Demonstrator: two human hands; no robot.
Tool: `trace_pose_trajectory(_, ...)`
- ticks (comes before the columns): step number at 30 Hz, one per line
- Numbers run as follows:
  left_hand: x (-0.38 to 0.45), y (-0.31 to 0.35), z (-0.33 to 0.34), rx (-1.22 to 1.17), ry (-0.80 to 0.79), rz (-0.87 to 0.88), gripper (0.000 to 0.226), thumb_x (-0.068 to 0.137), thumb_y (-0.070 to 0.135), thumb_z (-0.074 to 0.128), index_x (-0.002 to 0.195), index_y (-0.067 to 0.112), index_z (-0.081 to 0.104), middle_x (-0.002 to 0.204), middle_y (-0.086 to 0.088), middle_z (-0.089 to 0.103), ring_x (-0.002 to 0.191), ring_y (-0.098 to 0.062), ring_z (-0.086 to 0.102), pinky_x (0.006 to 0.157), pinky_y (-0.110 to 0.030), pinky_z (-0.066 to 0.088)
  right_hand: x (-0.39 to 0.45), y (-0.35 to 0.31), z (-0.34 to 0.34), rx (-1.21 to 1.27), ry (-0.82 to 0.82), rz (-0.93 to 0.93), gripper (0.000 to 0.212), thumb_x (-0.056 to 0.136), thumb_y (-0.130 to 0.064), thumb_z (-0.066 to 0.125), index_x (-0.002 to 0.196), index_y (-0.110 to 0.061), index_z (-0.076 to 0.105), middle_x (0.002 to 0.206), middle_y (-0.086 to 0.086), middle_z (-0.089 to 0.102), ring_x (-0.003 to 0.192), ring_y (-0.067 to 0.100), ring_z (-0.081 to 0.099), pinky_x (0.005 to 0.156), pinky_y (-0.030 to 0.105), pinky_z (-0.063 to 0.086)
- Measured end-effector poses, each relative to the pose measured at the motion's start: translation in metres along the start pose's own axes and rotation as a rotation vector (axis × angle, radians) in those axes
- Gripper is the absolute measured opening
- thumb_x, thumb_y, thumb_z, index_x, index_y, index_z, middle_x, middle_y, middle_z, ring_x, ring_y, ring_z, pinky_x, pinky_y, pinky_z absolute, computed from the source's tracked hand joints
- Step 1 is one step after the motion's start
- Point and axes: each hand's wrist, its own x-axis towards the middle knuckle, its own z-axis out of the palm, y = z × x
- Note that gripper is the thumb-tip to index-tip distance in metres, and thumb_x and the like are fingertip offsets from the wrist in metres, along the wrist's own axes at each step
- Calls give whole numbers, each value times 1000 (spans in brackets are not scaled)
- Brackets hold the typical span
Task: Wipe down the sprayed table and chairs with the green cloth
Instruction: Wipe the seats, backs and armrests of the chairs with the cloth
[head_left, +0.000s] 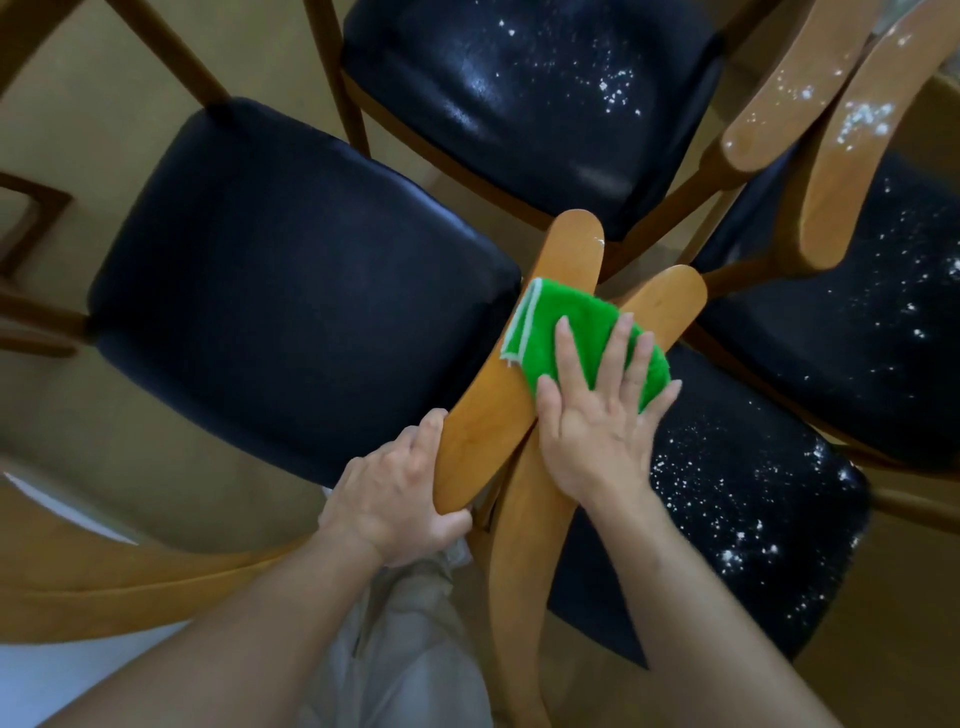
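Fingers spread flat, the right hand presses the folded green cloth with white edging onto the curved wooden backrests of two chairs that meet there. The left hand grips the lower end of the left backrest. White spray droplets speckle the black padded seat on the right; the left black seat looks clean.

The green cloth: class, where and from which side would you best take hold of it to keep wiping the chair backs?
Press the green cloth from above with a flat palm, as the right hand does. It lies folded flat across two curved wooden backrests, so spread fingers cover its near half, leaving the white-stitched edge free to lead. The left hand steadies one backrest's near end.
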Motion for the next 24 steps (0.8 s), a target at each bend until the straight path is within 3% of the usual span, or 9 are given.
trace_pose_trajectory(3,0,0,0,1,8,2,103,66,74,55,145,29,5,123,7,52,100,-15,59,81,-36,50,22,-3,-9,17,6,119,59,99,-52,12,150,-40,-13,155,4,-34,141,25,-32,109,66,-10)
trace_pose_trajectory(6,-1,0,0,2,18,5,104,66,74,55,145,27,6,124,6,52,101,-16,59,82,-37,51,-2,-14,-2,28,-34,98,62,97,-54,5,147,-33,-23,148,0,-44,138,22,-36,111,66,-11)
trace_pose_trajectory(11,0,2,-1,-31,35,7,101,64,76,51,143,27,12,117,7,56,94,-16,62,74,-37,52,-82,-22,26,77,-150,-60,62,94,-59,1,146,-36,-23,153,-3,-36,142,20,-32,112,61,-12)
trace_pose_trajectory(14,0,3,-2,-28,33,1,101,62,74,53,142,28,13,116,7,57,94,-16,62,74,-38,52,-82,-15,26,67,-196,-82,58,92,-60,-2,141,-44,-30,149,-8,-42,140,16,-36,110,63,-15)
trace_pose_trajectory(17,-1,3,-1,4,33,-1,102,62,75,51,143,28,11,118,6,56,94,-17,62,76,-36,50,-43,-10,11,69,-114,-36,55,94,-59,1,141,-48,-27,149,-8,-42,137,15,-38,110,64,-15)
trace_pose_trajectory(21,0,2,1,19,27,-3,101,64,74,54,142,29,10,118,6,55,93,-17,61,77,-36,50,20,-13,-10,124,-14,103,58,99,-54,14,151,-42,-9,159,-4,-24,145,20,-25,110,69,-9)
trace_pose_trajectory(24,0,2,1,27,30,-3,101,64,73,56,142,29,10,118,5,55,93,-18,61,78,-37,51,22,-22,-10,144,36,152,59,100,-53,15,151,-39,-9,160,-2,-20,146,22,-21,111,69,-5)
